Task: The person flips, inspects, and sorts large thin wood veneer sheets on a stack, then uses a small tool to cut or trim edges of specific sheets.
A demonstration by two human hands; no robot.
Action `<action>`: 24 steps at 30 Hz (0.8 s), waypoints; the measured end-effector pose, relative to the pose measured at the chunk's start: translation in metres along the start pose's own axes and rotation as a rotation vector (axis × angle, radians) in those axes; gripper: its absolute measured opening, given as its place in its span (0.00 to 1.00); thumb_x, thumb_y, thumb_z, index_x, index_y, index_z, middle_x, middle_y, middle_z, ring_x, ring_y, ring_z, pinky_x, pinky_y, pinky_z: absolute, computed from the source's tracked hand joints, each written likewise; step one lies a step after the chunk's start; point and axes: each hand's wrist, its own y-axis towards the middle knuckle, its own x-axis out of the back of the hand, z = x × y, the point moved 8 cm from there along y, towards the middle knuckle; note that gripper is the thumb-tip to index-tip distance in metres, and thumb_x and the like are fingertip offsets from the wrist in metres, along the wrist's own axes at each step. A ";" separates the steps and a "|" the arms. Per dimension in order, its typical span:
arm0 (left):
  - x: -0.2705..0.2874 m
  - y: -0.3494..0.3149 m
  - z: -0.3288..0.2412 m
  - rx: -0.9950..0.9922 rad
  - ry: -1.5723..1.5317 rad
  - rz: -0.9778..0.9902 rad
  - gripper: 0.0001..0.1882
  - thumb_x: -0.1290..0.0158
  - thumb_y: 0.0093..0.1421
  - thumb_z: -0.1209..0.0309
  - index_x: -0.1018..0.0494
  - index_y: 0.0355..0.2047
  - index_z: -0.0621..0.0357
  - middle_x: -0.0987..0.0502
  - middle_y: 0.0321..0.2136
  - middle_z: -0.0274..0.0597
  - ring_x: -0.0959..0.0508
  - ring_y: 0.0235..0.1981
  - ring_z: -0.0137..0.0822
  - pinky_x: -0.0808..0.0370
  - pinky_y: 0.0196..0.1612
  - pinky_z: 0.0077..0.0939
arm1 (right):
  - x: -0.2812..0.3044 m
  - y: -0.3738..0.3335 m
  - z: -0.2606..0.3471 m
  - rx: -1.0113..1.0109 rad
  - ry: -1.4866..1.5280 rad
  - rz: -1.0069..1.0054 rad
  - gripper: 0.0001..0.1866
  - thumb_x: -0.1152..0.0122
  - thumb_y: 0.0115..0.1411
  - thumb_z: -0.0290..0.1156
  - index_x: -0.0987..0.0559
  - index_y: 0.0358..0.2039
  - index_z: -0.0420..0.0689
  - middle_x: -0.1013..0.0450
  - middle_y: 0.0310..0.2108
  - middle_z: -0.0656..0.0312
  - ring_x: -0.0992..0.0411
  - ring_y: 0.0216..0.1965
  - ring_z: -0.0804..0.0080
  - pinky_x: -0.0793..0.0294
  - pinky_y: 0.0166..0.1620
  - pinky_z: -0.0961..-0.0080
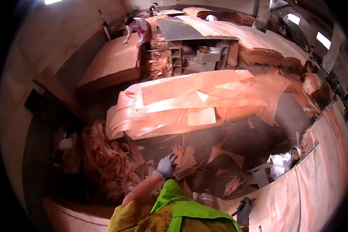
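Observation:
My left hand [166,166], in a pale grey glove, is out over the scrap-strewn floor. Its fingers are stretched out, and nothing shows in them. Beyond it lies a long, uneven pile of thin reddish wood veneer sheets [197,92]. My right hand [244,210], in a dark glove, is low at the edge of a stack of pale veneer [286,193] on the right. Its fingers look closed, with a small dark piece sticking out to the left, too small to name. A bright green apron [178,201] covers my front.
Torn veneer strips [110,158] heap up at the left. A white plastic bag [280,164] sits beside the curved right-hand stack. One person [137,29] leans over a veneer stack [112,58] at the far left. A dark-topped table [195,29] stands at the back.

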 end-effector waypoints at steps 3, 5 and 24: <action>0.015 0.109 0.051 0.054 0.095 -0.095 0.27 0.50 0.55 0.61 0.39 0.56 0.52 0.38 0.55 0.51 0.34 0.52 0.52 0.34 0.50 0.45 | 0.009 0.015 -0.016 -0.012 0.036 -0.076 0.06 0.49 0.59 0.36 0.28 0.32 0.48 0.37 0.18 0.68 0.44 0.12 0.80 0.44 0.14 0.81; 0.027 0.188 0.077 0.087 0.077 -0.142 0.28 0.49 0.56 0.61 0.40 0.56 0.52 0.41 0.57 0.53 0.36 0.54 0.54 0.35 0.52 0.46 | 0.019 0.021 -0.034 -0.055 0.045 -0.210 0.09 0.48 0.58 0.38 0.28 0.33 0.48 0.37 0.20 0.67 0.43 0.13 0.79 0.44 0.14 0.80; 0.021 0.539 0.206 -0.312 0.145 -0.049 0.14 0.48 0.51 0.65 0.29 0.37 0.57 0.27 0.38 0.43 0.28 0.41 0.45 0.31 0.42 0.41 | -0.175 -0.031 -0.061 0.017 -0.179 -0.521 0.10 0.54 0.63 0.34 0.25 0.37 0.44 0.40 0.12 0.71 0.45 0.09 0.79 0.46 0.12 0.81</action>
